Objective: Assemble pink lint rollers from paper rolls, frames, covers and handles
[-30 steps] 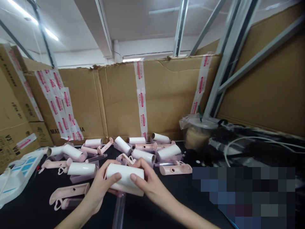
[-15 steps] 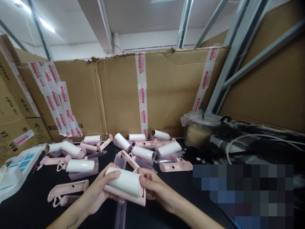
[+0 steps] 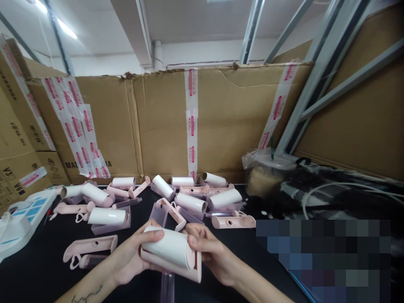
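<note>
A white lint roll [image 3: 168, 248] lies lengthwise in a pink curved holder [image 3: 186, 273], tilted down towards the right. My left hand [image 3: 134, 254] is closed around their left end, thumb on top of the roll, fingers under the holder. At the other end my right hand [image 3: 213, 254] pinches, thumb by the roll's pink end piece; its other fingertips are partly hidden. Under the hands a clear plastic piece [image 3: 168, 288] rests on the black table. Just beyond them stand a purple translucent case [image 3: 158, 215] and another pink holder [image 3: 174, 216].
Several white rolls [image 3: 107, 216], pink holders [image 3: 91, 248] and clear handles with heart loops [image 3: 90, 261] are spread over the table. A white power strip [image 3: 27, 219] sits at left, a bagged drink cup [image 3: 263, 179] at right. A taped cardboard wall [image 3: 164, 122] closes the back.
Both hands and the held roll and holder have shifted slightly right and down in view. The grip looks much the same, and more of the holder's inner right end shows.
</note>
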`<state>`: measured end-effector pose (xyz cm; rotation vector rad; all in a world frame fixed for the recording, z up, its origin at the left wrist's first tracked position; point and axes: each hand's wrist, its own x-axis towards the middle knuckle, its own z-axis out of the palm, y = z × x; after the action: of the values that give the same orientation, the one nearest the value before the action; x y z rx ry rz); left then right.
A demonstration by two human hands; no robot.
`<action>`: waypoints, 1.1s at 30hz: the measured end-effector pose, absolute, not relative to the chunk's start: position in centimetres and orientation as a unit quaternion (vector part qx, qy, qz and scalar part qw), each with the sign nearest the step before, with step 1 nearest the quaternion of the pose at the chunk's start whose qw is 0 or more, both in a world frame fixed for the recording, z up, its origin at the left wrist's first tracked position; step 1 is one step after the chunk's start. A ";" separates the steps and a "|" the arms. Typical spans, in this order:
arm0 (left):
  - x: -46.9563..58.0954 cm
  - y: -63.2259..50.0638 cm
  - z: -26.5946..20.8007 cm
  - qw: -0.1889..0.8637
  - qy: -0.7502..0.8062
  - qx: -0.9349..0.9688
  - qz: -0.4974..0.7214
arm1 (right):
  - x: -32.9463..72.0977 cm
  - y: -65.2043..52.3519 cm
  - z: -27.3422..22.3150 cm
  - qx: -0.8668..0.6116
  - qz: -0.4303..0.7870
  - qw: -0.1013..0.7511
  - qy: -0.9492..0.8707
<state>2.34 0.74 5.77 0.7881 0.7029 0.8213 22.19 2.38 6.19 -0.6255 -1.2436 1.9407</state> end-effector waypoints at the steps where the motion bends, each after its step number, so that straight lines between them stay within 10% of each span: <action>1: 2.3 0.7 5.8 0.784 0.328 0.364 0.380 | 22.2 2.3 6.3 -0.242 0.754 0.372 -0.484; 19: 2.1 0.5 6.1 0.790 0.317 0.372 0.370 | 22.0 1.9 6.5 -0.215 0.715 0.391 -0.538; 27: 1.9 0.2 6.7 0.719 0.331 0.408 0.454 | 24.9 2.8 7.5 -0.347 0.388 0.459 -0.720; 33: 2.2 0.4 7.0 0.656 0.367 0.420 0.508 | 23.3 0.7 7.2 -0.329 0.318 0.341 -0.821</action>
<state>2.20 0.36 7.04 0.9514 0.8327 1.1517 23.35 0.75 7.23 -0.8554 -2.1369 0.8269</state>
